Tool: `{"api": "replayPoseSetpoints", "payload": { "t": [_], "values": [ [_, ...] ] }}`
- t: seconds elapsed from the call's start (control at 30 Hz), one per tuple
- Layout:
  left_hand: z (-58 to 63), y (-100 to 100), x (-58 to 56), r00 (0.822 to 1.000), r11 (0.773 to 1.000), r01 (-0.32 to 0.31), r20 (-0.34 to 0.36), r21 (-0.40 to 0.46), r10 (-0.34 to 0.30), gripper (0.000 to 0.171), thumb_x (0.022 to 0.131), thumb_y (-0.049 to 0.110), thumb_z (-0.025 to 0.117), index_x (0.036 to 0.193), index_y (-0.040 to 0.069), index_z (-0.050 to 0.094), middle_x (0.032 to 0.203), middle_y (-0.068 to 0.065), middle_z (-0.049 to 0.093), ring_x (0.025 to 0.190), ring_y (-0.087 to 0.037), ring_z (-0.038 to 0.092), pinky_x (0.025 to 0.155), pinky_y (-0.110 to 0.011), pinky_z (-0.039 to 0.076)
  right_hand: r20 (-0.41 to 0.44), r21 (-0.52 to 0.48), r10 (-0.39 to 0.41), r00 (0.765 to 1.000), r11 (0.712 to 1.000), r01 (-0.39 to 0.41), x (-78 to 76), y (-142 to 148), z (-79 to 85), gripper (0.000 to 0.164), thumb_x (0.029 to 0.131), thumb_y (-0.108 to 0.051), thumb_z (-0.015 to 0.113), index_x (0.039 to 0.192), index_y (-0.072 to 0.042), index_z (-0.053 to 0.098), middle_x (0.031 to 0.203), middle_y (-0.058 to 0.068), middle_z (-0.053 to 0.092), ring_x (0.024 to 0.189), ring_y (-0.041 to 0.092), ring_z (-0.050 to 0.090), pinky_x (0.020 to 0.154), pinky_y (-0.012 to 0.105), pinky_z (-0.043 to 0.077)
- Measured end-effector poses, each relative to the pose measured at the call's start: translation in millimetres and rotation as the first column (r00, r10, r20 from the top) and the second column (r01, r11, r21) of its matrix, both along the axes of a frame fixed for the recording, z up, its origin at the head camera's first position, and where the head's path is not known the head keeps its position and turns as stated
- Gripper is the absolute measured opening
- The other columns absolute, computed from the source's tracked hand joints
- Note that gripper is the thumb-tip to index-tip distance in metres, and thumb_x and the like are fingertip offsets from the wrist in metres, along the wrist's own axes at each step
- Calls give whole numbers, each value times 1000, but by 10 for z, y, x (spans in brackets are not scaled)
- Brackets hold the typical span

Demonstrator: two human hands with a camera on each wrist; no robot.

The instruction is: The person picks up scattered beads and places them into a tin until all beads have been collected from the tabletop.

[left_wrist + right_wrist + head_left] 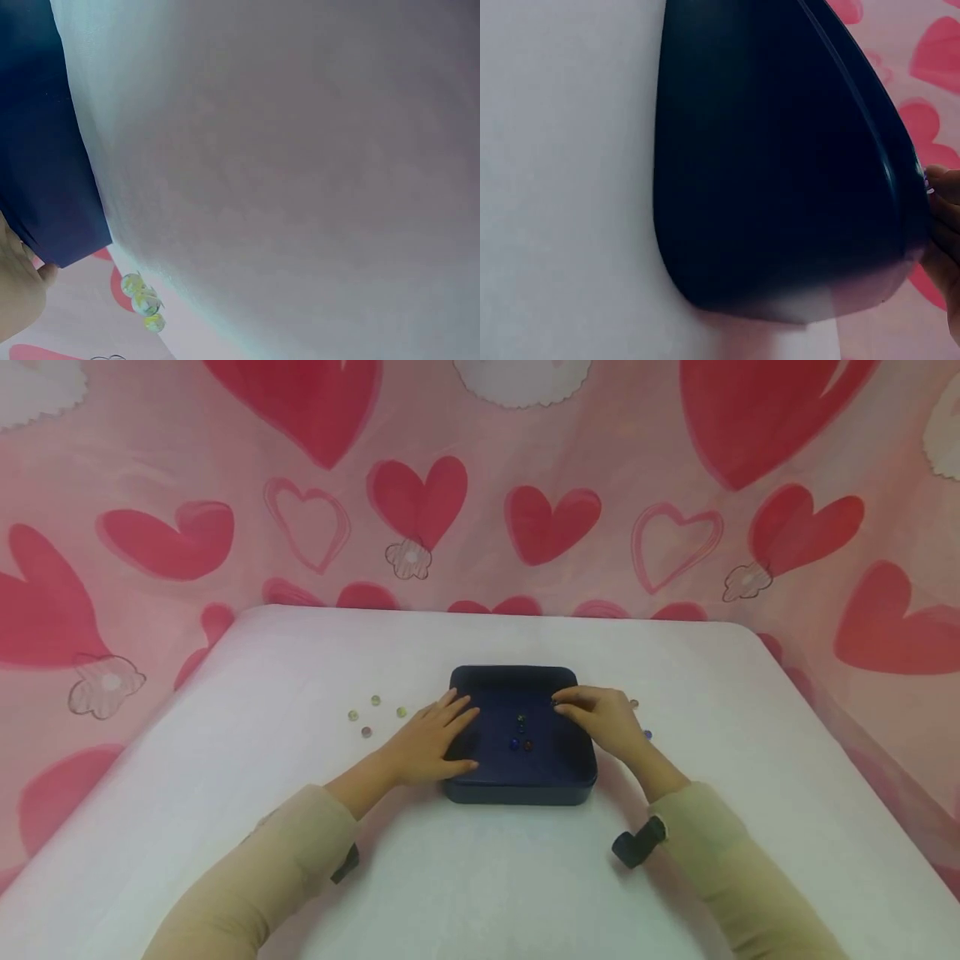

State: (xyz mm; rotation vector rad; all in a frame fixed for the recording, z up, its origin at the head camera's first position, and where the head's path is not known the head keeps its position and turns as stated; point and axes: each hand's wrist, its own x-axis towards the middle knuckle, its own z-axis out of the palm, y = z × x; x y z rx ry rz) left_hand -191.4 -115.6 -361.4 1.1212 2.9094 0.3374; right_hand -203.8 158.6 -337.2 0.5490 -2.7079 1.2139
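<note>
A dark blue rectangular box (pixel 517 795) with rounded corners stands on the white table. My left hand (pixel 431 735) rests on its left rim with the fingers spread; its edge (pixel 19 285) shows beside the box in the left wrist view. Over the right side of the box, my right hand (pixel 603 718) pinches a small dark marble (pixel 554 701) between thumb and fingers. The right wrist view catches this marble (pixel 928 180) as a glint at the fingertips. Inside the box lie a blue marble (pixel 514 744), a reddish-brown marble (pixel 528 745) and small green marbles (pixel 521 718).
Left of the box, several clear yellowish marbles (pixel 376 700) and a purplish marble (pixel 366 732) lie on the white table (pixel 480 877). A brown marble (pixel 634 703) and a blue marble (pixel 648 735) sit beyond the right hand. A pink heart-patterned cloth (pixel 487 460) hangs behind.
</note>
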Motion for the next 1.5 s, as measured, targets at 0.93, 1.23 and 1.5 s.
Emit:
{"api": "replayPoseSetpoints", "payload": {
  "t": [0.93,1.23,1.5],
  "values": [
    [29,4,-3,1000,1000,-10,20,-23,11,75,81,55,43,137,9,24,142,-10,15,130,-23,-2,102,-40,10,28,160,238,971,958,-239,-173,-425,-121,18,78,-14,63,94,-6,67,92,6,65,87,18,58,76,34,45],
    [33,1,-1,1000,1000,-12,23,-16,13,74,81,54,43,137,10,25,142,-9,16,130,-23,-1,102,-39,10,82,229,255,964,936,-267,-239,-493,-177,17,77,-9,63,93,-7,67,92,3,65,82,14,58,73,30,46],
    [50,7,13,999,1000,-14,35,-12,14,74,81,54,44,137,10,25,142,-9,16,130,-22,-1,103,-39,9,92,272,277,956,917,-292,-272,-516,-235,16,76,-8,63,91,-8,67,89,1,65,77,10,56,69,26,46]
  ]
}}
